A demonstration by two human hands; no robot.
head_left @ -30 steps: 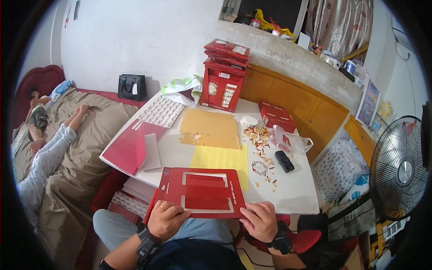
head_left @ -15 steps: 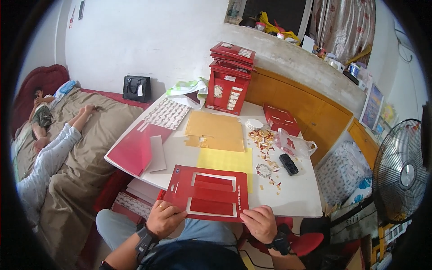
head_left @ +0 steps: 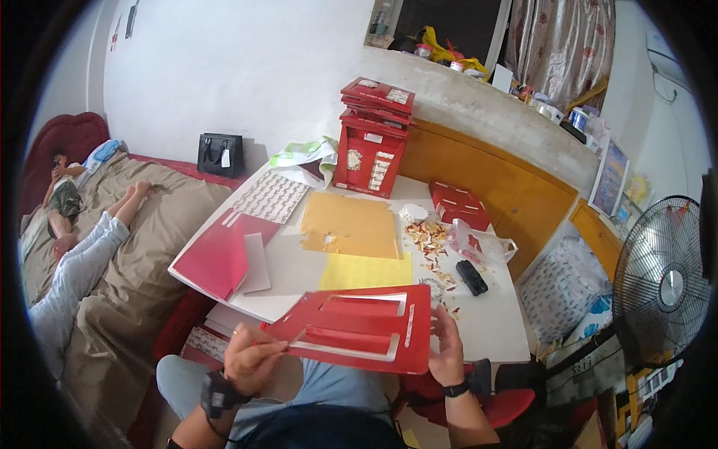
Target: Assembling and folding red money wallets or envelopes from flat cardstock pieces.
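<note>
A red cardboard sleeve (head_left: pixel 416 352) with two long cut-out windows is held tilted over the near edge of the table. My left hand (head_left: pixel 250 361) pinches its lower left corner between thumb and fingers. At the sleeve's right edge is my right hand (head_left: pixel 447 350), fingers pointing up along the edge and partly hidden behind the card. Beyond the sleeve, a yellow sheet (head_left: pixel 366 271) and a tan cardboard piece (head_left: pixel 350 224) lie on the white table (head_left: pixel 479 329). Small red and cream scraps (head_left: pixel 428 241) are scattered to their right.
A stack of red boxes (head_left: pixel 368 161) stands at the back. A black device (head_left: pixel 472 278) and a clear plastic bag (head_left: pixel 479 245) lie on the right. Pink folded card (head_left: pixel 221 251) covers the left corner. A fan (head_left: pixel 668 288) stands far right; people lie on the bed (head_left: pixel 161 217).
The sleeve has tilted and shifted slightly right, its face turning away. My right hand has moved up its right edge, from the lower corner. My left hand still grips the left corner.
</note>
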